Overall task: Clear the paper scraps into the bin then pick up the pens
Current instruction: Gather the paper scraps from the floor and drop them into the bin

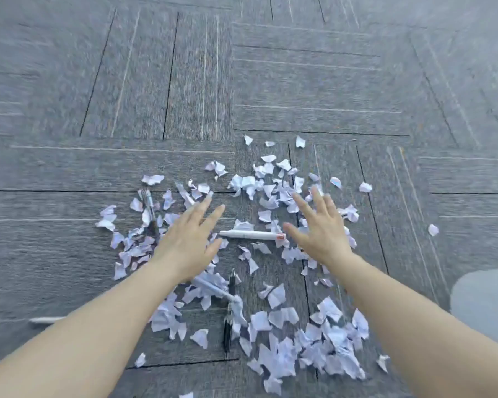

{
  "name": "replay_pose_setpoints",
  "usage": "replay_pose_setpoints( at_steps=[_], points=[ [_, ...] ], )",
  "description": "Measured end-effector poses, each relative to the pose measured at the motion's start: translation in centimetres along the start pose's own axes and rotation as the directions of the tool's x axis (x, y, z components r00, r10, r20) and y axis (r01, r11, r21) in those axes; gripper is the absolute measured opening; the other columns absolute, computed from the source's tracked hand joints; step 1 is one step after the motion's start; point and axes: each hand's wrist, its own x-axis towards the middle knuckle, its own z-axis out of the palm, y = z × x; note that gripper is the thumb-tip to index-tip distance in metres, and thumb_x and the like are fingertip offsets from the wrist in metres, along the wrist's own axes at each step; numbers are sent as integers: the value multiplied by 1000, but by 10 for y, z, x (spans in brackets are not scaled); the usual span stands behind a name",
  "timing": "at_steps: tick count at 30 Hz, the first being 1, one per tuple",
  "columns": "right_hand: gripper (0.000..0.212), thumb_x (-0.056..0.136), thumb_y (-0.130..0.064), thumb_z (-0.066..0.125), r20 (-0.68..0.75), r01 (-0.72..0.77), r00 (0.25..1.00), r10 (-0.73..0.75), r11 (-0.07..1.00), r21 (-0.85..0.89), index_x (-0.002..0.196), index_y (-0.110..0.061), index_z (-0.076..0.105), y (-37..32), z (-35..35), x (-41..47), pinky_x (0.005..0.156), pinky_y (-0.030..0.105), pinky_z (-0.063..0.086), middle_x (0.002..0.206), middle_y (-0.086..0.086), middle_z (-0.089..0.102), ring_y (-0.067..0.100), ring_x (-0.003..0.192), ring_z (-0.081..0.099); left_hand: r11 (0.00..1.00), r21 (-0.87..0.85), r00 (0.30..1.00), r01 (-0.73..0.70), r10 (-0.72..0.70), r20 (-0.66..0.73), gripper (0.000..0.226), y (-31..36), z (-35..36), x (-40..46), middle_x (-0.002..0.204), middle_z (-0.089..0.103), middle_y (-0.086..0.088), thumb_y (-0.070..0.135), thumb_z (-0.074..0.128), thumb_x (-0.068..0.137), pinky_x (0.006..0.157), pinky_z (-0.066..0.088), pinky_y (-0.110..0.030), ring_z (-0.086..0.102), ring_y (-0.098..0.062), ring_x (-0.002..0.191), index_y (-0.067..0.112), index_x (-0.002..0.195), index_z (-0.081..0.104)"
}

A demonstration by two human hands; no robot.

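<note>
Torn white paper scraps (pixel 273 317) lie scattered over grey carpet tiles, thickest at the lower right. A white pen with a pink end (pixel 252 234) lies crosswise between my hands. A black pen (pixel 229 310) lies lengthwise below it, partly under scraps, and a pale pen (pixel 213 289) crosses it. Another dark pen (pixel 150 214) lies among scraps at the left. My left hand (pixel 189 239) hovers palm down, fingers spread, empty. My right hand (pixel 318 228) does the same over the scraps at the right. No bin is in view.
A white stick-like object (pixel 45 320) pokes out from under my left forearm. A grey rounded shape (pixel 485 303) sits at the right edge. Bare carpet (pixel 184 81) stretches beyond the scraps.
</note>
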Motion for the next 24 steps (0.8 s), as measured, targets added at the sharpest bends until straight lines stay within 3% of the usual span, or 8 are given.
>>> replay_pose_setpoints(
  at_steps=[4,8,13,17,19,22,24],
  points=[
    [68,89,-72,31,-6,269,962,-273,951,-152,149,-51,7,-32,4,77,118,55,2,163,-5,-12,27,149,-11,998,56,994,-35,41,-99,63,16,10,84,159,-13,0,50,31,95,117,2,-49,-7,-26,146,38,148,-1],
    [54,97,-60,25,52,341,940,-337,920,-196,149,-50,16,-16,19,103,120,50,0,163,-10,-2,19,150,-8,982,167,996,-83,87,-16,53,-1,14,131,159,-11,1,49,22,97,115,-3,-56,-12,-27,145,45,147,4],
    [44,104,-35,31,-31,307,951,-306,952,5,148,-37,31,28,20,43,122,42,8,161,-12,16,8,149,3,970,-161,968,-181,147,-203,37,-17,37,84,155,27,2,26,31,100,119,6,-42,11,-17,145,24,135,44],
    [48,99,-48,35,0,348,937,-350,933,89,144,-34,40,45,36,-28,120,43,16,157,-17,21,3,147,9,928,-349,958,-128,25,-285,27,-12,51,23,145,42,0,18,39,98,114,16,-33,25,-14,140,14,118,57],
    [60,91,-63,34,-3,340,940,-341,936,92,146,-37,34,49,47,-46,118,47,18,157,-16,20,8,147,9,949,-307,960,-71,-19,-281,32,-7,55,3,142,43,-3,25,44,95,112,19,-33,30,-19,137,10,121,56],
    [82,82,-77,36,-56,254,967,-250,962,99,151,-36,22,39,64,-59,118,44,6,162,-11,10,15,149,-5,999,-33,966,43,-50,-253,66,-2,62,-16,146,37,-6,58,41,83,113,21,-49,30,-26,137,15,133,46],
    [90,79,-80,38,-39,293,956,-290,948,121,153,-33,17,20,76,-70,118,41,2,162,-10,8,14,149,-10,989,99,981,109,-91,-171,87,-1,65,-23,152,26,-6,79,35,74,114,16,-52,22,-27,140,22,140,35]
  ],
)
